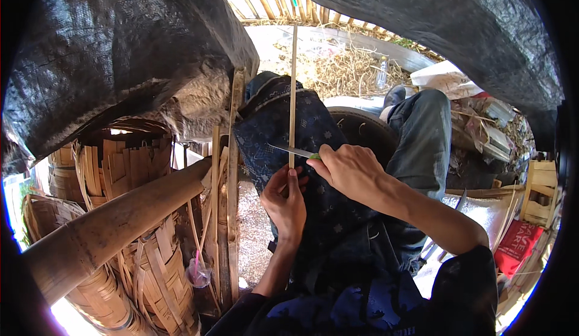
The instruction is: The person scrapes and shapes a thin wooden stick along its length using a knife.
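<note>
A long, thin bamboo strip (293, 88) runs away from me over a dark blue patterned cloth (259, 134) spread across my lap. Its near end is pinched between the thumb and fingers of my left hand (284, 202). My right hand (350, 168) is closed round the green handle of a knife (286, 149). The blade points left and crosses the strip just beyond my left fingertips; whether it cuts in or only rests there I cannot tell. Most of the handle is hidden in my right fist.
A thick bamboo pole (114, 230) slants in from the left, above woven bamboo baskets (160, 275). Upright bamboo slats (233, 185) stand beside my left arm. Dark tarpaulin (120, 46) hangs overhead. Bamboo shavings (347, 73) and a clear bottle (382, 72) lie ahead; a red bag (517, 247) is at right.
</note>
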### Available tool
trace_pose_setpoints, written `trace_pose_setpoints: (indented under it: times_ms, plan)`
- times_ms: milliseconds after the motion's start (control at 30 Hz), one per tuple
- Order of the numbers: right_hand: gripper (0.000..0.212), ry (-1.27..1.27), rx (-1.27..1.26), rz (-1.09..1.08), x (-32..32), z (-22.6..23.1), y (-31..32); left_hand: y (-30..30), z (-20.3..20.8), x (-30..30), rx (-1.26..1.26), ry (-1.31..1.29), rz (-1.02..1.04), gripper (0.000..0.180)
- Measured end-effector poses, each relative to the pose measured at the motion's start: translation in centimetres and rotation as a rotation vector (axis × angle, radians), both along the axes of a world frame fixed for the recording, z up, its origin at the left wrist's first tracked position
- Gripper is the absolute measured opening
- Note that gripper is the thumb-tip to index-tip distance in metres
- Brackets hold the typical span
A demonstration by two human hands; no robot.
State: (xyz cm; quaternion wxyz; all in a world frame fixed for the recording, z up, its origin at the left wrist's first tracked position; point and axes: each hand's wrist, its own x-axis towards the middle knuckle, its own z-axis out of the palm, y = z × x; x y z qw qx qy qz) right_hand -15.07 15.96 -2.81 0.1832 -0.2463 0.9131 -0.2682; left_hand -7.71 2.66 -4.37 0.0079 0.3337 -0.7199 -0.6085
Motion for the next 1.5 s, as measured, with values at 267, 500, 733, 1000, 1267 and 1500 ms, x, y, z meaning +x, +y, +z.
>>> trace_pose_setpoints:
  times_ms: [267, 500, 733, 1000, 1267, 1500]
  plan:
    - [0.037, 0.055, 0.014, 0.002, 0.2, -1.6, -0.3, -0.2, -0.9, 0.1, -0.018, 0.001, -0.021, 0.022]
    - [0.037, 0.093, -0.016, 0.003, -0.1, -3.4, -1.4, -0.4, -1.2, 0.3, 0.016, 0.035, 0.010, 0.022]
    - [0.036, 0.183, -0.057, -0.020, -1.2, -4.3, -2.8, -0.3, -0.8, 0.2, 0.019, 0.027, 0.014, 0.023]
    - [0.037, 0.168, -0.070, 0.000, -1.4, -3.9, -2.7, -0.6, -1.0, 0.2, 0.116, 0.022, 0.035, 0.024]
    - [0.035, 0.104, -0.022, -0.101, 0.2, -3.2, -1.5, -0.8, -0.7, -0.1, 0.141, 0.011, 0.059, 0.023]
    - [0.036, 0.150, -0.058, -0.105, -2.7, -4.2, -3.1, 0.0, -0.8, 0.5, 0.063, -0.002, 0.018, 0.027]
